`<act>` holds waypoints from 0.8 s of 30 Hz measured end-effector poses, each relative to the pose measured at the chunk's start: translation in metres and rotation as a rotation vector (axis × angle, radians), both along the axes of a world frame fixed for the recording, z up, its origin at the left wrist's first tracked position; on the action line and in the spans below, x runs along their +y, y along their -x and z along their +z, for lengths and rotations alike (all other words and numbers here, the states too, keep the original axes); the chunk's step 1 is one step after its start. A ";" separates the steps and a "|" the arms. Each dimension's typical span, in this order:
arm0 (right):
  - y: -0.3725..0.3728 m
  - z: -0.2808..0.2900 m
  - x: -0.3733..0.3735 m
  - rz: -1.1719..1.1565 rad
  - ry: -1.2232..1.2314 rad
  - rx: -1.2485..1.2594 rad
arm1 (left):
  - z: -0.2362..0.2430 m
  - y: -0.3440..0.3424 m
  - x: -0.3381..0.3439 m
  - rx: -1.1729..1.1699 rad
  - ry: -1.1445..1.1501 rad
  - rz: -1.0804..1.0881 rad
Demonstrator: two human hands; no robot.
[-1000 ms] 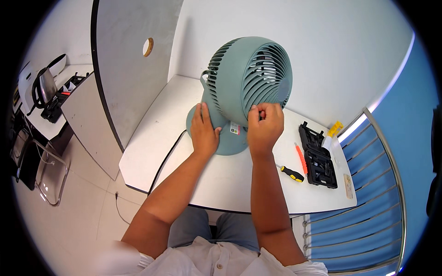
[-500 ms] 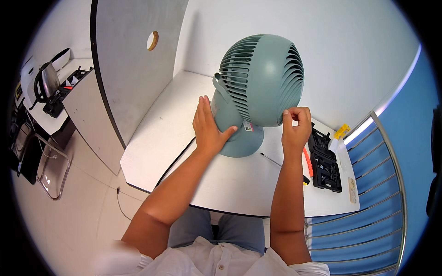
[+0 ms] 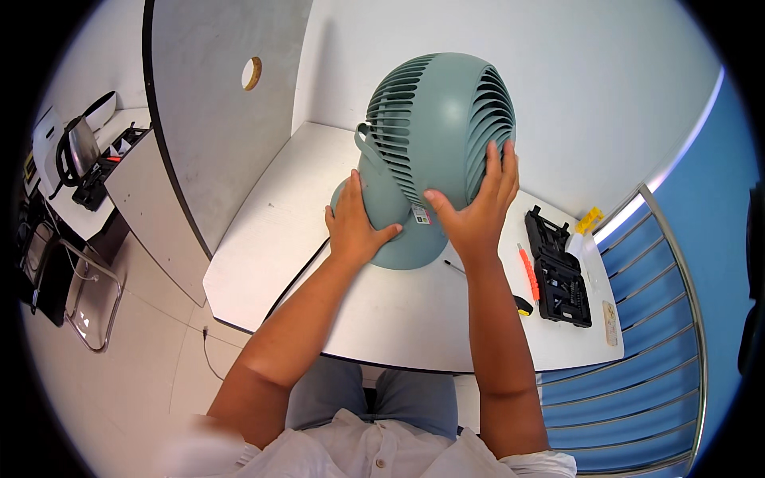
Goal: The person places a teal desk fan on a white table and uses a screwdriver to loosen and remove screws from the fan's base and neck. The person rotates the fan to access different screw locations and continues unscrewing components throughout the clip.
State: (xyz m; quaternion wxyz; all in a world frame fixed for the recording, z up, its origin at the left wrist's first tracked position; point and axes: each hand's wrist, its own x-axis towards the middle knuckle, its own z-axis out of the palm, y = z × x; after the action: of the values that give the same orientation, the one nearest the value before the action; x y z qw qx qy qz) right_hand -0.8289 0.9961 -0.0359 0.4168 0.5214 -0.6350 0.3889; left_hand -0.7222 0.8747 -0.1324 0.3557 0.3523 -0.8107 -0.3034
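A green desk fan (image 3: 446,119) with a round slatted head stands on the white table, its grille facing right. My left hand (image 3: 352,227) is wrapped around the fan's neck, with the thumb across the near side and the fingers on the left. Against the lower right of the head, my right hand (image 3: 478,211) is curved with fingers over the front grille and thumb on the housing. Between my hands a small label (image 3: 421,214) shows on the fan. A screwdriver (image 3: 523,306) lies partly hidden behind my right forearm.
Right of my forearm lie an orange-red tool (image 3: 528,272), an open black case (image 3: 562,275) of tool bits and a yellow piece (image 3: 590,220). A black cord (image 3: 296,284) crosses the table's left side. A grey partition (image 3: 227,119) rises left; a metal railing (image 3: 692,319) borders the right.
My right hand has gone from a pinch at the grille's lower edge to a spread hold on the head. The head has turned slightly, showing more of its front grille. My left hand stays on the neck.
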 end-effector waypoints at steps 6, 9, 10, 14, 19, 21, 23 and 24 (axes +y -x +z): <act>0.014 0.001 0.006 0.087 -0.019 -0.072 | -0.001 -0.001 0.000 -0.012 0.029 -0.011; 0.015 0.002 0.006 0.071 -0.037 -0.066 | -0.002 0.001 0.001 -0.007 0.029 -0.012; 0.014 0.002 0.007 0.060 -0.053 -0.080 | -0.002 0.001 0.001 -0.015 0.026 -0.012; 0.008 0.008 0.008 0.033 -0.038 -0.019 | -0.005 0.000 0.001 -0.024 0.027 -0.004; 0.029 0.029 -0.003 0.099 0.043 -0.163 | -0.002 0.000 0.003 -0.051 0.030 -0.008; 0.038 0.033 -0.006 0.147 0.064 -0.220 | 0.000 0.001 0.003 -0.064 0.021 -0.016; 0.045 0.028 -0.011 0.182 0.025 -0.322 | 0.000 0.002 0.004 -0.069 0.029 -0.008; 0.048 0.027 -0.013 0.199 0.005 -0.374 | 0.000 0.003 0.005 -0.071 0.034 -0.005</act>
State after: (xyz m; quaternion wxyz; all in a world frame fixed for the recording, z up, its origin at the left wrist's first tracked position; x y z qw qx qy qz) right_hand -0.8765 0.9836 -0.0090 0.2527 0.4994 -0.6455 0.5197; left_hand -0.7248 0.8793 -0.1325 0.3317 0.3549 -0.8288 -0.2779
